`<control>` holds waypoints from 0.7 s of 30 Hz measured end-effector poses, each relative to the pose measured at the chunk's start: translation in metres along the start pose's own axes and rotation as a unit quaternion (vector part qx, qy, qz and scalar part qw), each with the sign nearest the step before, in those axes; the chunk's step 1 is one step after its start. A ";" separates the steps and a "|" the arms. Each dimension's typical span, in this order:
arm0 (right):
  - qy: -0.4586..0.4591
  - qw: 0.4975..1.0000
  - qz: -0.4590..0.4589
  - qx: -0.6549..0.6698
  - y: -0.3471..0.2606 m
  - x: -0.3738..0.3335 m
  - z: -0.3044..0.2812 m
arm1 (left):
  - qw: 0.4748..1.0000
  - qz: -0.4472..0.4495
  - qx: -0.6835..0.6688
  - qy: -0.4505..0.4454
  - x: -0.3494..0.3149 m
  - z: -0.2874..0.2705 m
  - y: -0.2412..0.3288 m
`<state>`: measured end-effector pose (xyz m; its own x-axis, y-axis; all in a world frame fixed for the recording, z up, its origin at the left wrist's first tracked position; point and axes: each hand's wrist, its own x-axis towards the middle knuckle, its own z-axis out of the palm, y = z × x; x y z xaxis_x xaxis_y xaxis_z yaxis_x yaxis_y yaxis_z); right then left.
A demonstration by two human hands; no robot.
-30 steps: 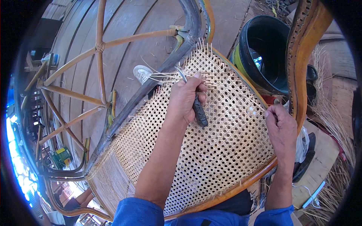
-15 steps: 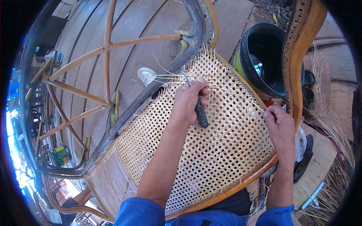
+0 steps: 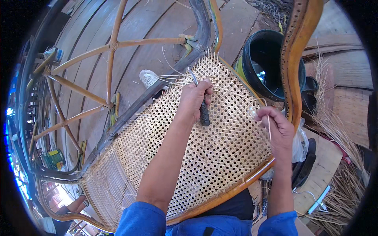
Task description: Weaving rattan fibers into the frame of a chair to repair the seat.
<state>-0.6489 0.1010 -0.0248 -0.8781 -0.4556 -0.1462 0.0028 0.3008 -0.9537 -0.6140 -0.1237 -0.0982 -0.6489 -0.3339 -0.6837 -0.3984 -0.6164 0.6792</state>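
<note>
A pale woven cane panel (image 3: 185, 157) with many small holes stretches across a curved wooden chair frame (image 3: 232, 193). Over its upper part, my left hand (image 3: 193, 98) is closed around an awl-like tool (image 3: 204, 115) with a dark handle and a thin, curved metal tip. Loose cane strands (image 3: 173, 78) stick out leftward beside that hand. Near the panel's right edge, my right hand (image 3: 278, 128) pinches a thin cane strand (image 3: 269, 125), which loops above the fingers and hangs down beside them. The fingertips of this hand are just above the weave.
A dark bucket (image 3: 246, 59) stands beyond the right edge, behind a curved, drilled wooden rail (image 3: 292, 59). Long cane fibres (image 3: 342, 196) lie in a heap at right. Bamboo-like crossed poles (image 3: 112, 45) rise at left. A white shoe (image 3: 148, 78) shows past the frame.
My right hand has moved a little left and up off the panel's edge, and a strand now shows in its fingers. My left hand stays on the tool. The whole view has shifted slightly.
</note>
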 end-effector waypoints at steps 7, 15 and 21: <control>0.436 0.758 -0.087 -0.477 -0.038 -0.126 -0.193 | 0.991 0.078 0.107 0.022 -0.058 -0.004 0.017; 0.097 0.922 -0.195 -0.321 -0.039 -0.046 -0.001 | 0.985 -0.034 0.074 -0.155 -0.132 0.040 -0.028; 0.087 0.907 -0.221 -0.347 -0.004 -0.040 0.025 | 0.988 -0.005 0.017 -0.154 -0.120 0.038 -0.029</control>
<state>-0.6015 0.0975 -0.0214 -0.7826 -0.5388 0.3118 -0.6169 0.6037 -0.5049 -0.5489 -0.0390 -0.0258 -0.8093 -0.0923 -0.5801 -0.4233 -0.5931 0.6848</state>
